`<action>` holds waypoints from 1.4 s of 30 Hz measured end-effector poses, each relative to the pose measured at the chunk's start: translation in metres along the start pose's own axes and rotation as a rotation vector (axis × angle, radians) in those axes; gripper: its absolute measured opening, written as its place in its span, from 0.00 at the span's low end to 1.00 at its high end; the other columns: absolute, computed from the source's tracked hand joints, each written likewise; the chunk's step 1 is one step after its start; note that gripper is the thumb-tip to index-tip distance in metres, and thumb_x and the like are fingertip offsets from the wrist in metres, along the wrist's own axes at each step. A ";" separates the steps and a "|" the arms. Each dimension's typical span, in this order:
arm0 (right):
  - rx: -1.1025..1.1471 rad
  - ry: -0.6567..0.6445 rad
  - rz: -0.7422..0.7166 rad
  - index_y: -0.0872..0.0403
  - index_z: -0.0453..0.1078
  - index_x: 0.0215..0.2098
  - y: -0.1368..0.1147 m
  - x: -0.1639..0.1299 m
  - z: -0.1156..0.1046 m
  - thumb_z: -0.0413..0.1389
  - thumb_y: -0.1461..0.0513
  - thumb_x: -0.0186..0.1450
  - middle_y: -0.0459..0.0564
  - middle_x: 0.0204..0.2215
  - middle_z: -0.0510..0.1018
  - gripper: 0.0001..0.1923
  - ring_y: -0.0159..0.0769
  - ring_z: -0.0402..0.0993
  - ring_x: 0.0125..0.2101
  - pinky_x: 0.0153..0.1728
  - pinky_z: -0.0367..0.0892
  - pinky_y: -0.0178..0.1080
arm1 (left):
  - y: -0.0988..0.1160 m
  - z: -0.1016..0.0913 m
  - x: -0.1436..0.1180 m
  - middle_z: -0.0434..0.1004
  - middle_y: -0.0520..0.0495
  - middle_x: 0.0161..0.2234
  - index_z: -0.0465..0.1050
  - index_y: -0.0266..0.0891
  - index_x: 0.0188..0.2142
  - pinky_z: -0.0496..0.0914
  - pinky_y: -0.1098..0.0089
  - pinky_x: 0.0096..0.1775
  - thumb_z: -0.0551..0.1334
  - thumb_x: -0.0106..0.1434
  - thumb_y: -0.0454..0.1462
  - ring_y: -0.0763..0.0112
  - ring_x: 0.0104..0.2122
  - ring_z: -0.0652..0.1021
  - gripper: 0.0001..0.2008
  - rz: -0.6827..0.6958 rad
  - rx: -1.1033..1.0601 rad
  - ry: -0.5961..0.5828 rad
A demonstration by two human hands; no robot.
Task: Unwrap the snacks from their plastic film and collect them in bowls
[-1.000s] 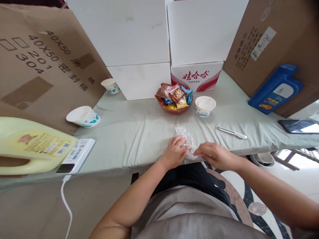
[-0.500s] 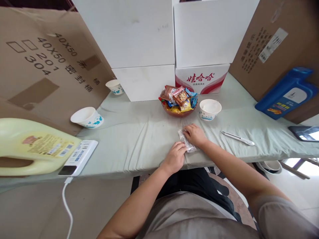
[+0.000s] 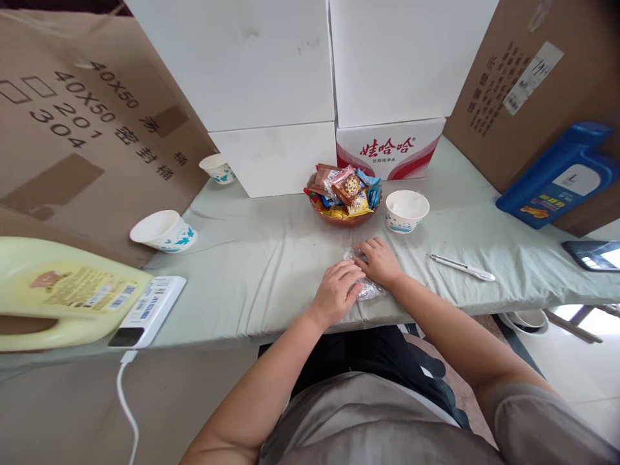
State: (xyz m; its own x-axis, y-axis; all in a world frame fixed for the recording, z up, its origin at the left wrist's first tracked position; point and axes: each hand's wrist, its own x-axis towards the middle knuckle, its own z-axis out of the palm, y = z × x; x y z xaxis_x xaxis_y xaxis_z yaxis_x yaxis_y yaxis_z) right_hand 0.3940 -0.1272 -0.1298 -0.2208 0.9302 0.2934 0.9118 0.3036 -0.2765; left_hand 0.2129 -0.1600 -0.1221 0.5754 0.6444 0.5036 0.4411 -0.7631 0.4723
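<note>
A small crumpled piece of clear plastic, looking like bubble wrap [image 3: 372, 290], lies on the cloth near the table's front edge. My right hand [image 3: 382, 263] is curled over its far part, fingers pressed down on it. From the left, my left hand [image 3: 336, 292] reaches across the plastic, fingers bent over it close to the right hand and thumb low. Both hands partly hide the plastic. Beyond them stand a bowl [image 3: 345, 221] of wrapped snacks and a paper cup [image 3: 407, 212] with something whitish inside. A white-handled pen-like cutter [image 3: 462, 267] lies to the right.
At left are a yellow jug [image 3: 97, 294], a white power bank [image 3: 150, 313] with a cable, and two tilted paper cups [image 3: 165, 231]. White boxes [image 3: 271, 158] wall off the back. A blue bottle [image 3: 557, 177] and a phone [image 3: 593, 255] are at right.
My left hand has moved up and slightly right over the plastic, covering more of it. The right hand stays nearly in place. The view has shifted slightly.
</note>
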 end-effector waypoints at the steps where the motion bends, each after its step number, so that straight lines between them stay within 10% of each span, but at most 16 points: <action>1: 0.008 0.007 0.014 0.57 0.72 0.47 0.002 0.000 0.001 0.55 0.58 0.65 0.56 0.39 0.75 0.15 0.48 0.65 0.43 0.47 0.59 0.45 | -0.003 0.002 0.003 0.78 0.45 0.43 0.74 0.41 0.37 0.67 0.55 0.54 0.57 0.66 0.37 0.60 0.51 0.73 0.07 -0.009 0.018 -0.037; 7: 0.021 0.272 0.302 0.57 0.72 0.45 0.017 -0.004 -0.011 0.49 0.62 0.67 0.61 0.42 0.74 0.13 0.52 0.65 0.46 0.48 0.60 0.52 | -0.009 0.012 0.003 0.76 0.46 0.42 0.71 0.41 0.27 0.66 0.55 0.53 0.65 0.57 0.33 0.59 0.51 0.73 0.04 -0.099 0.050 -0.072; 14: 0.202 -0.025 -0.414 0.55 0.68 0.53 -0.011 -0.074 -0.030 0.55 0.51 0.66 0.58 0.50 0.74 0.22 0.48 0.67 0.52 0.53 0.63 0.51 | -0.018 0.011 0.001 0.74 0.42 0.47 0.68 0.39 0.42 0.69 0.58 0.53 0.55 0.61 0.29 0.63 0.50 0.74 0.11 -0.149 -0.050 0.015; 27: 0.219 0.080 -0.327 0.52 0.71 0.48 -0.026 -0.127 -0.026 0.48 0.64 0.69 0.54 0.44 0.78 0.13 0.42 0.71 0.50 0.49 0.68 0.46 | -0.011 0.013 0.003 0.75 0.45 0.45 0.73 0.41 0.35 0.67 0.55 0.55 0.62 0.55 0.30 0.59 0.52 0.72 0.08 -0.128 0.068 -0.057; 36: 0.095 -0.034 0.306 0.53 0.69 0.44 -0.027 -0.060 -0.025 0.45 0.59 0.71 0.53 0.39 0.80 0.13 0.41 0.77 0.37 0.34 0.67 0.39 | -0.019 0.015 0.003 0.75 0.43 0.45 0.73 0.40 0.35 0.68 0.54 0.54 0.61 0.57 0.29 0.58 0.51 0.71 0.07 -0.101 0.043 -0.054; 42: -0.103 -0.118 0.400 0.54 0.69 0.44 -0.036 -0.045 -0.013 0.44 0.58 0.71 0.56 0.38 0.78 0.14 0.41 0.75 0.30 0.29 0.64 0.40 | -0.017 0.014 0.002 0.73 0.42 0.48 0.69 0.40 0.48 0.67 0.54 0.54 0.55 0.64 0.30 0.60 0.51 0.71 0.14 -0.109 0.033 -0.011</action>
State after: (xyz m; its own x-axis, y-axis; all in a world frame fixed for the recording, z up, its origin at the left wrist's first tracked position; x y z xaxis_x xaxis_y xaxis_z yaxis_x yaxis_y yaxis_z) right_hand 0.3757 -0.1824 -0.1209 0.1241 0.9896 0.0732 0.9622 -0.1020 -0.2526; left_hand 0.2160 -0.1469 -0.1388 0.5300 0.7234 0.4424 0.5240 -0.6896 0.4999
